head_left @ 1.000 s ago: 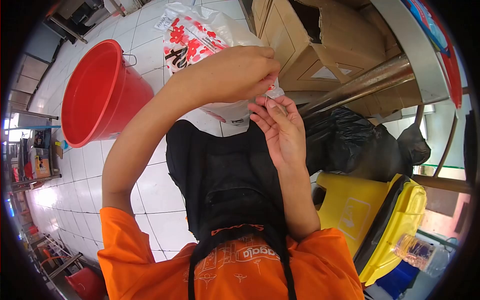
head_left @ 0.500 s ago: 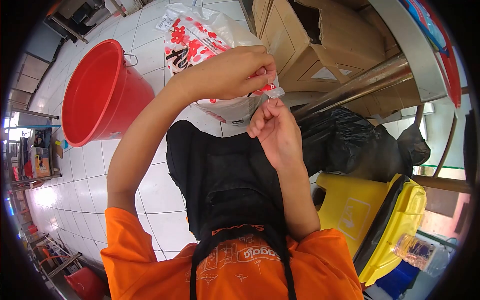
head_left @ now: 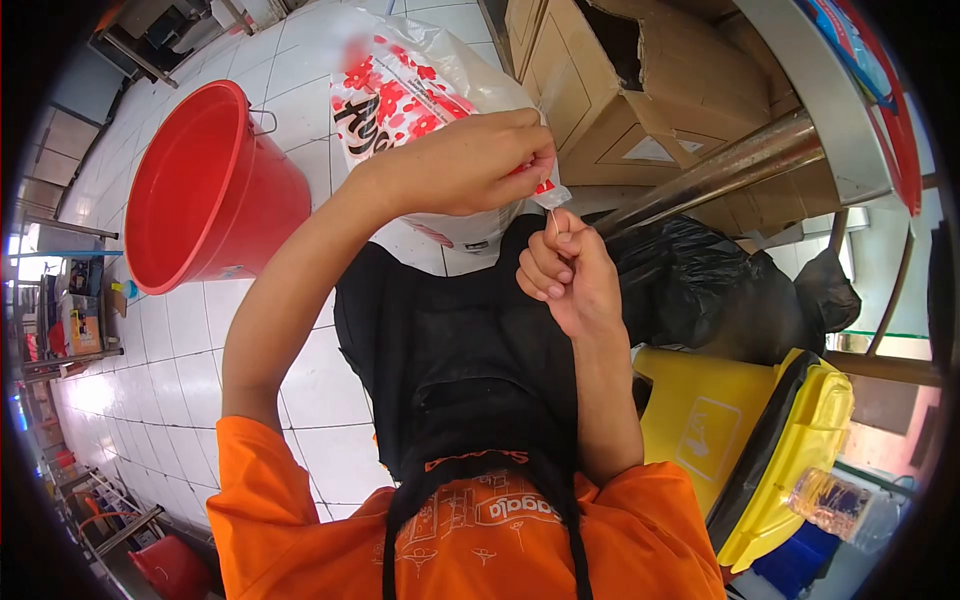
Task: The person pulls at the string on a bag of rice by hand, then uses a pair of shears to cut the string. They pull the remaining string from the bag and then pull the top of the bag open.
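A large white sack (head_left: 400,90) printed with red flowers and black lettering stands on the floor before my knees. My left hand (head_left: 470,160) reaches across it, fingers pinched at its near right corner (head_left: 550,192). Just below that corner is my right hand (head_left: 575,268), palm turned up and fingers curled closed. A thin pale thread (head_left: 555,222) runs between the corner and the fingertips of my right hand, which pinch it. My left fingertips are partly hidden from view.
A red bucket (head_left: 215,190) stands left of the sack on white tiles. To the right are cardboard boxes (head_left: 620,110), a metal table leg (head_left: 720,170), black plastic bags (head_left: 690,275) and a yellow bin (head_left: 700,420) with a plastic bottle (head_left: 840,508) beside it.
My right hand has moved slightly down and right, its fingers now curled tighter, with the thread stretched from the corner. My left hand has shifted slightly downward at the sack's corner.
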Demonstrator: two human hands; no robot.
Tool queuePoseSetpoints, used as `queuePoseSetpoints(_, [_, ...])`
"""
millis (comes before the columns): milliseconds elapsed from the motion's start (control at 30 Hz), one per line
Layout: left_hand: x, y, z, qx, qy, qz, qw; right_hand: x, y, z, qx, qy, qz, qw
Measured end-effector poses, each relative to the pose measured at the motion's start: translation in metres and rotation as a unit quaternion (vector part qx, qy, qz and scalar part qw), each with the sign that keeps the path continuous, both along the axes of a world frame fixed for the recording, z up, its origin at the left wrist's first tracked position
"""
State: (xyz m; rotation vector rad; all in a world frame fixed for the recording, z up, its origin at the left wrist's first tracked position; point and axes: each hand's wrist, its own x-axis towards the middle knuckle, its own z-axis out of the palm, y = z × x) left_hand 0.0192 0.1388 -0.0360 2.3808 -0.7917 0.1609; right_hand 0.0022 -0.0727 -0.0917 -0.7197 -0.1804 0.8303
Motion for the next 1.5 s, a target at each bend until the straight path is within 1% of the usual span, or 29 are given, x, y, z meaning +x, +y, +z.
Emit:
queuePoseSetpoints(67, [-0.001,-0.001,0.001,-0.004,0.002,-0.003,1.0,0.002,-0.002,-0.002,0.05,0.005,0.028,0.998])
queuePoseSetpoints(133, [-0.002,-0.002,0.006,0.002,0.048,0.004,0.999,0.001,-0.003,-0.002,0.07,0.007,0.039,0.997])
queuePoseSetpoints(200, [-0.002,0.0,0.006,-0.006,0.045,-0.004,0.999,0.0,-0.003,-0.004,0.089,0.011,0.053,0.994])
queuePoseSetpoints(267, [-0.004,0.0,0.004,-0.015,0.045,-0.01,0.999,-0.002,-0.005,-0.007,0.138,0.029,0.075,0.987])
queuePoseSetpoints(433, [-0.002,0.002,0.0,-0.007,0.054,-0.029,0.998,-0.006,-0.006,-0.013,0.158,0.054,0.087,0.982])
queuePoseSetpoints(467, [-0.001,0.004,-0.004,-0.012,0.057,-0.028,0.998,-0.008,-0.003,-0.011,0.094,0.008,0.05,0.994])
queuePoseSetpoints(500, [0.0,0.005,-0.006,-0.025,0.03,-0.019,0.999,-0.01,0.0,-0.01,0.029,-0.039,0.012,0.999])
queuePoseSetpoints(533, [0.001,0.005,-0.008,-0.038,-0.001,-0.011,0.999,-0.011,0.002,-0.012,0.026,-0.038,0.01,0.999])
queuePoseSetpoints(567, [0.003,0.006,-0.009,-0.04,-0.002,-0.014,0.999,-0.01,0.006,-0.014,-0.023,-0.076,-0.018,0.997])
queuePoseSetpoints(600, [0.003,0.007,-0.009,-0.078,0.018,-0.013,0.997,-0.008,0.008,-0.014,-0.07,-0.113,-0.046,0.99])
queuePoseSetpoints(633, [0.004,0.01,-0.01,-0.115,0.039,-0.011,0.993,-0.006,0.009,-0.013,-0.07,-0.115,-0.047,0.99])
queuePoseSetpoints(700, [0.002,0.012,-0.011,-0.128,0.046,-0.014,0.991,-0.003,0.012,-0.011,-0.07,-0.114,-0.085,0.987])
queuePoseSetpoints(767, [0.0,0.013,-0.006,-0.157,0.133,0.0,0.979,-0.001,0.014,-0.01,-0.076,-0.126,-0.092,0.985])
queuePoseSetpoints(800, [-0.001,0.014,-0.006,-0.155,0.132,-0.001,0.979,0.0,0.014,-0.009,-0.085,-0.137,-0.1,0.982])
queuePoseSetpoints(867, [-0.002,0.014,-0.008,-0.202,0.198,0.001,0.959,0.001,0.016,-0.003,-0.09,-0.14,-0.099,0.981])
queuePoseSetpoints(933, [-0.003,0.017,-0.013,-0.228,0.21,0.007,0.951,0.002,0.016,-0.001,-0.096,-0.142,-0.097,0.98])
queuePoseSetpoints(1000, [-0.002,0.018,-0.017,-0.254,0.223,0.013,0.941,0.003,0.013,-0.003,-0.194,-0.228,-0.063,0.952])
queuePoseSetpoints(1033, [-0.002,0.018,-0.018,-0.255,0.23,0.017,0.939,0.004,0.012,-0.002,-0.194,-0.228,-0.061,0.952])
queuePoseSetpoints(1067, [-0.003,0.019,-0.018,-0.255,0.237,0.021,0.937,0.004,0.011,0.001,-0.298,-0.356,-0.075,0.883])
queuePoseSetpoints(1100, [-0.004,0.018,-0.018,-0.255,0.237,0.023,0.937,0.003,0.011,0.003,-0.392,-0.472,-0.086,0.785])
queuePoseSetpoints(1167, [-0.004,0.01,-0.019,-0.194,0.195,0.0,0.961,-0.002,0.01,0.0,-0.398,-0.48,-0.094,0.776])
queuePoseSetpoints(1233, [-0.002,0.007,-0.022,-0.206,0.194,0.008,0.959,-0.012,0.002,-0.017,-0.377,-0.571,-0.07,0.726])
queuePoseSetpoints(1267, [0.0,0.011,-0.021,-0.177,0.142,0.026,0.973,-0.019,-0.003,-0.025,-0.395,-0.544,-0.054,0.738])
queuePoseSetpoints(1300, [0.001,0.014,-0.02,-0.15,0.09,0.044,0.984,-0.021,-0.01,-0.028,-0.397,-0.544,-0.055,0.737])
queuePoseSetpoints(1367, [-0.005,0.013,-0.018,-0.14,0.085,0.049,0.985,-0.018,-0.026,-0.031,-0.413,-0.429,-0.078,0.8])
queuePoseSetpoints(1400, [-0.012,0.009,-0.019,-0.099,0.021,0.032,0.994,-0.014,-0.034,-0.029,-0.403,-0.404,-0.059,0.819])
queuePoseSetpoints(1433, [-0.019,0.005,-0.018,-0.057,-0.043,0.011,0.997,-0.014,-0.031,-0.03,-0.402,-0.402,-0.061,0.821])
queuePoseSetpoints(1467, [-0.027,-0.003,-0.016,-0.008,-0.063,0.026,0.998,-0.014,-0.026,-0.032,-0.303,-0.386,-0.155,0.858])
queuePoseSetpoints(1500, [-0.028,-0.008,-0.016,-0.006,-0.064,0.025,0.998,-0.011,-0.021,-0.032,-0.197,-0.364,-0.246,0.876])
